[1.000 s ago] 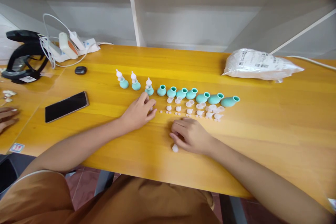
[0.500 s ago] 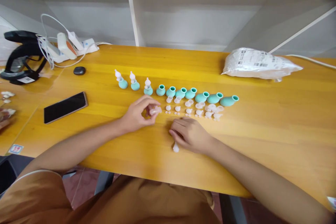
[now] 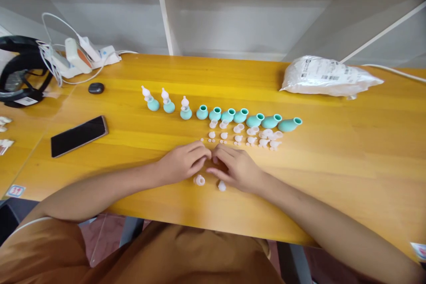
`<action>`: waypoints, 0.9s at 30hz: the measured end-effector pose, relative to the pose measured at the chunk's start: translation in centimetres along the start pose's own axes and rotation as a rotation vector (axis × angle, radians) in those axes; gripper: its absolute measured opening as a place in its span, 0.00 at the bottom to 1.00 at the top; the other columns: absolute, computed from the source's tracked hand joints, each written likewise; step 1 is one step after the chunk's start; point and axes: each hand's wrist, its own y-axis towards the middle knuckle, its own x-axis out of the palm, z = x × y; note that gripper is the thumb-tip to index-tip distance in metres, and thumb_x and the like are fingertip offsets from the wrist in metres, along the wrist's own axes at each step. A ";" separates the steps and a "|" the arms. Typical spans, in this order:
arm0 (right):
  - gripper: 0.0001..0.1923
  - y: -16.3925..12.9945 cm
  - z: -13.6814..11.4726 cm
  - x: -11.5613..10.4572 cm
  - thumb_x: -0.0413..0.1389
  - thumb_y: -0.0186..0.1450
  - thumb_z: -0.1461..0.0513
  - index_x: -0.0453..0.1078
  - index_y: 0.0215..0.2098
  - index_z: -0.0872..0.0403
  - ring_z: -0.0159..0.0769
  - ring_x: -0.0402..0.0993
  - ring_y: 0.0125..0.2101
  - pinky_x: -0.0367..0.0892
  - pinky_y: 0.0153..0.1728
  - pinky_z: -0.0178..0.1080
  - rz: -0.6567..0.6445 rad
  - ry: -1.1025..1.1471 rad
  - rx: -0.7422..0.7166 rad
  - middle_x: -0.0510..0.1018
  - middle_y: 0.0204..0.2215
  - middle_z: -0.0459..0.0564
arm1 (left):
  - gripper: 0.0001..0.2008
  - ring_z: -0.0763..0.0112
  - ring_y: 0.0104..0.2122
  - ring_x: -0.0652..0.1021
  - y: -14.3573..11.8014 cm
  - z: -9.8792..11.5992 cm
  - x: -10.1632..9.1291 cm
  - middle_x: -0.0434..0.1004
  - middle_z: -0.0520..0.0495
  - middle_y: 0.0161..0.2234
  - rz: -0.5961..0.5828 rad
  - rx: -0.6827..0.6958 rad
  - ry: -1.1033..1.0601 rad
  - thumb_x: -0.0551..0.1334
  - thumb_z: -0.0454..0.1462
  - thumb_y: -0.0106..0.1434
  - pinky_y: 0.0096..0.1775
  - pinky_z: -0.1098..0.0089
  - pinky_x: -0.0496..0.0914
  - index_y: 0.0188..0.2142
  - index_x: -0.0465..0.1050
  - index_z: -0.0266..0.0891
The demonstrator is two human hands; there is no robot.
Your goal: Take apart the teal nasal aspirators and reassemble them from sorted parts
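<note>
My left hand (image 3: 186,159) rests low over the table, its fingers curled together; whatever they hold, if anything, is hidden. Its fingertips nearly meet those of my right hand (image 3: 238,167), whose thumb stretches apart from the bent fingers. Just below my left hand lies a pinkish clear hollow piece (image 3: 199,180). A small whitish nozzle-like piece (image 3: 222,185) lies by my right thumb. Beyond the hands stand several teal rubber bulbs (image 3: 241,116) in a row. Rows of clear cups (image 3: 238,128), small pointed pieces (image 3: 238,139) and tiny discs lie in front of them.
On the left, three teal bulbs carry pale tips, one being this bulb (image 3: 185,113). A phone (image 3: 80,136), a small black case (image 3: 96,88) and a power strip (image 3: 108,55) with cables lie left. A white plastic parcel (image 3: 328,77) lies at the back right.
My left hand has set the clear piece down on the table and now meets my right hand. My right hand has barely moved; its thumb now extends. The camera view has shifted slightly.
</note>
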 end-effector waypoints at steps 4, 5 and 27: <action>0.19 -0.8 -2.4 -0.1 0.56 0.82 0.51 0.69 0.65 0.48 0.48 0.78 0.44 0.71 0.39 0.47 0.116 -0.126 -0.130 0.81 0.51 0.58 | 0.16 0.65 0.45 0.82 0.6 -0.6 -0.7 0.80 0.44 0.47 0.127 -0.125 0.032 0.55 0.25 0.72 0.48 0.64 0.78 0.53 0.72 0.41; 0.21 -1.1 -3.3 0.0 0.58 0.81 0.49 0.69 0.67 0.46 0.48 0.77 0.45 0.70 0.40 0.48 0.075 -0.183 -0.278 0.81 0.55 0.58 | 0.17 0.65 0.44 0.81 0.7 -0.8 -0.9 0.80 0.44 0.47 0.162 -0.119 0.032 0.55 0.24 0.71 0.47 0.65 0.78 0.53 0.72 0.42; 0.07 -0.9 -2.1 -0.9 0.66 0.79 0.55 0.78 0.53 0.46 0.44 0.81 0.42 0.73 0.45 0.49 0.407 0.248 -0.066 0.87 0.41 0.50 | 0.14 0.59 0.47 0.79 1.0 -4.0 -1.0 0.79 0.41 0.49 -0.072 0.015 0.294 0.60 0.41 0.82 0.51 0.59 0.78 0.59 0.79 0.40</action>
